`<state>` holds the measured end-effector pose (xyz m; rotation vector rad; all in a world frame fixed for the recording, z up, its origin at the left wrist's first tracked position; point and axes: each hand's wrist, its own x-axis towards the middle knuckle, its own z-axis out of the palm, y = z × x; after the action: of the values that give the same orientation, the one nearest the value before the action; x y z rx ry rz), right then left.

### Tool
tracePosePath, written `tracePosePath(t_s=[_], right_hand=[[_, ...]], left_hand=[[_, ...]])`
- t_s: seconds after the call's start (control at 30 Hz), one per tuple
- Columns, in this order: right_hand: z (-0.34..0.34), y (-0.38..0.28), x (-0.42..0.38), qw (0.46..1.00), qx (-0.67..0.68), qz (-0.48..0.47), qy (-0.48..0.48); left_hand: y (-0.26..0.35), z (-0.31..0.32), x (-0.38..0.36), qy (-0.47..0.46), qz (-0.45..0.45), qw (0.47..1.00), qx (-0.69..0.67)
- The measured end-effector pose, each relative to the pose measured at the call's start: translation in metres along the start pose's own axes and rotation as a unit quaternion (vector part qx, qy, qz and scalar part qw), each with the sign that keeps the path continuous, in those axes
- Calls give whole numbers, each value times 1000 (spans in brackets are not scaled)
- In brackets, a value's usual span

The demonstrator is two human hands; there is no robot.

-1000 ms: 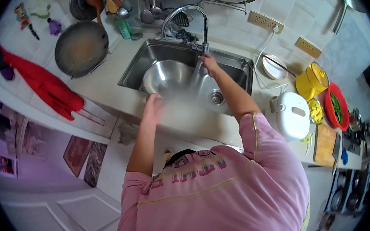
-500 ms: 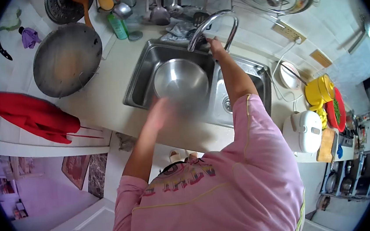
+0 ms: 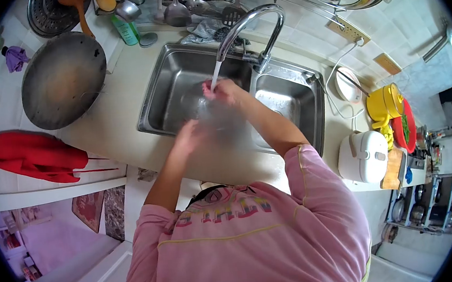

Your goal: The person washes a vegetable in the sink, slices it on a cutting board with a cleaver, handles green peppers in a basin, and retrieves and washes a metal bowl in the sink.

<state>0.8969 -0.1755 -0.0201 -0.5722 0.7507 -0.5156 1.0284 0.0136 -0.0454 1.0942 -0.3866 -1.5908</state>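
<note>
Clear water pours from the curved chrome faucet [image 3: 250, 18] over the left basin of the steel double sink [image 3: 149, 96]. My right hand [image 3: 223, 92] is under the stream, wet, with its fingers stretched toward the left. Near the basin's front edge, my left hand [image 3: 187, 136] is closed at the left side of the steel bowl [image 3: 218, 115]. The bowl shows only as a blurred grey shape between my hands, its outline mostly lost. A hazy patch covers this middle area and softens my left fingers.
Left of the sink rests a large dark wok [image 3: 65, 80]. A white rice cooker [image 3: 362, 156], a yellow pot [image 3: 384, 101] and a red basin [image 3: 406, 125] with greens line the right counter. Ladles and spatulas [image 3: 177, 11] hang behind the sink, beside a green bottle [image 3: 126, 30].
Water now runs from the faucet. My right hand has come from behind the faucet to under its spout. The bowl has shifted from the basin's middle toward me.
</note>
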Motion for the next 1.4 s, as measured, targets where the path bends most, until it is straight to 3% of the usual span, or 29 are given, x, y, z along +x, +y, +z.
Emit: tracePosePath(t_s=[0.07, 0.1, 0.2, 0.23, 0.3, 0.33, 0.4, 0.47, 0.57, 0.63, 0.73, 0.77, 0.83, 0.93, 0.97, 1.03, 1.2, 1.37, 1.4], right_hand=[[-18, 8, 1, 997, -65, -3, -50], [-4, -2, -21, 986, -149, -29, 65], [-27, -25, -40, 972, -192, -111, 73], [-35, -33, -42, 960, -228, -130, 98], [-50, -54, -44, 927, -300, -167, 149], [-57, -64, -43, 860, -436, -208, 165], [-69, -80, -37, 669, -669, -270, 178], [-74, -85, -18, 538, -767, -290, 194], [-77, -93, 21, 334, -869, -311, 190], [-81, -105, 44, 206, -911, -316, 166], [-67, -130, 28, 116, -973, -104, 172], [-58, -134, 23, 107, -975, -66, 181], [-41, -139, 21, 83, -976, 8, 202], [-19, -113, 11, 231, -952, -82, 182], [-13, -103, -1, 360, -920, -131, 78], [0, -71, -30, 477, -833, -270, -75], [26, -12, -70, 486, -763, -424, -39], [39, 3, -131, 555, -702, -427, 128], [32, 10, -137, 512, -735, -416, 153]], left_hand=[[6, -5, 11, 70, 20, 993, -91], [14, 4, 13, 82, 62, 990, -98], [8, 20, 47, 62, 55, 986, -145], [4, 28, 56, 68, -13, 980, -187], [-50, -20, 99, -36, 5, 999, -30], [-51, -15, 91, -13, -33, 996, -76], [-54, -6, 74, 45, -101, 979, -172], [-25, 2, 43, 103, -99, 984, -109], [-4, 1, 29, 206, -21, 978, 14], [19, 19, 15, 206, 20, 970, 125], [21, 7, 20, 204, 172, 896, 354], [18, 0, 22, 197, 233, 847, 435], [32, 0, 12, 210, 272, 772, 534], [50, -2, 3, 218, 325, 678, 622], [53, -3, 1, 211, 339, 653, 644], [59, -2, -7, 180, 350, 626, 673], [63, -22, -16, 91, 401, 606, 681], [71, -64, -3, 67, 467, 613, 634], [70, -67, -3, 85, 453, 624, 631]])
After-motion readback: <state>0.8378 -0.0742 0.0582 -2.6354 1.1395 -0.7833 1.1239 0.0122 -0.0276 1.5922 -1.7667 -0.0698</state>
